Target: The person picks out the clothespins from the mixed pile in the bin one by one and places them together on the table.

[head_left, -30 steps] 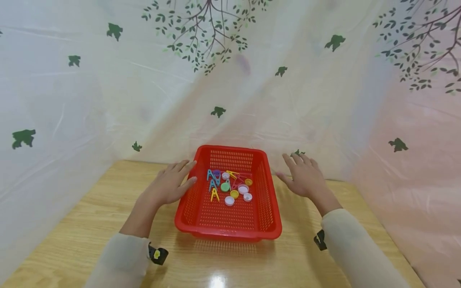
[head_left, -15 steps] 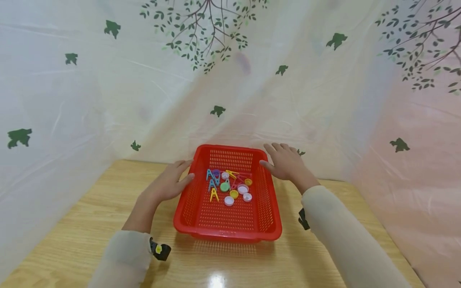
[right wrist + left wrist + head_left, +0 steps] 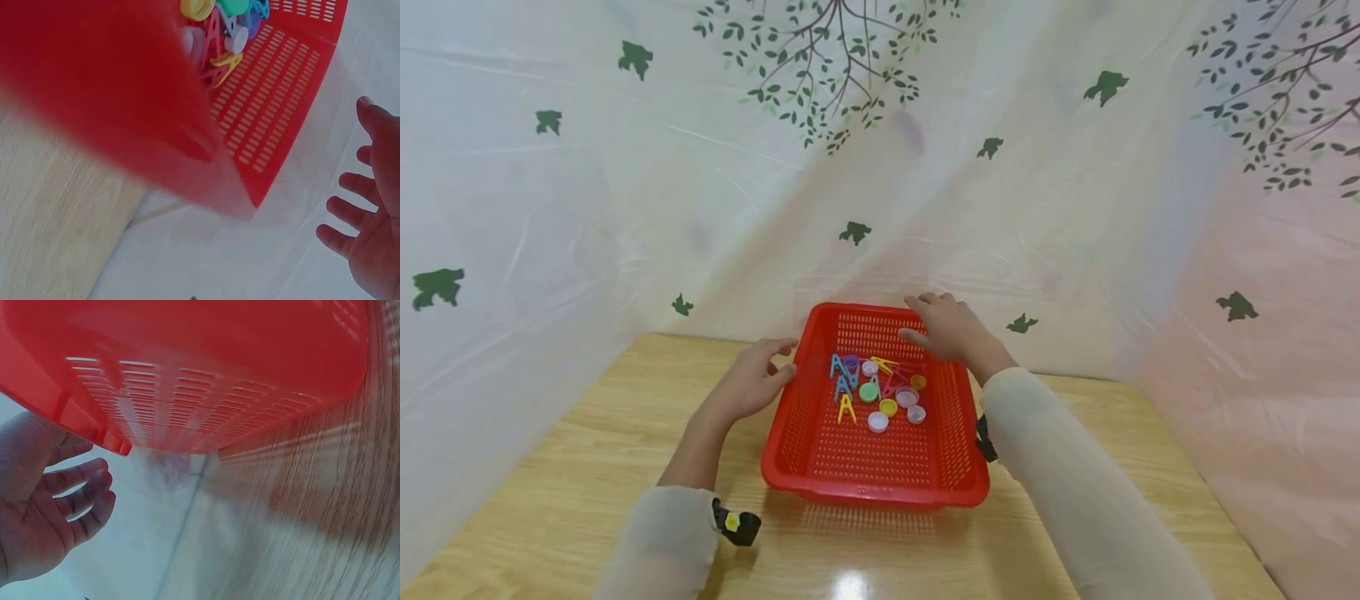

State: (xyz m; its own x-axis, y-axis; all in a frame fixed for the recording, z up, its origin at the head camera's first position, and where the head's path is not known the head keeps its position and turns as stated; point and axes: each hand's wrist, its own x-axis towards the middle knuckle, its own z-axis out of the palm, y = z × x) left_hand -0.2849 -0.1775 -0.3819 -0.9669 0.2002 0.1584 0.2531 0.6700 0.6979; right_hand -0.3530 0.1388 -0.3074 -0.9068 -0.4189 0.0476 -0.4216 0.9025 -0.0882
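A second ago my right hand (image 3: 953, 332) was off to the right of the basket (image 3: 876, 493); now it is above the far right corner, fingers spread and relaxed, holding nothing. My left hand (image 3: 751, 383) has stayed just beside the left rim, though its fingers are more bent than before; they have hold of nothing, and I can't tell whether the thumb touches the rim. The basket sits where it did on the table (image 3: 587, 450), and inside it the pegs (image 3: 847, 409) and caps (image 3: 877, 422) lie as they were, mixed together mostly towards the far half.

My right hand hides part of the far rim and corner. From my left wrist, the basket's side blocks all view of what lies inside. Behind everything hangs a pale sheet (image 3: 760, 225) with green leaf shapes.
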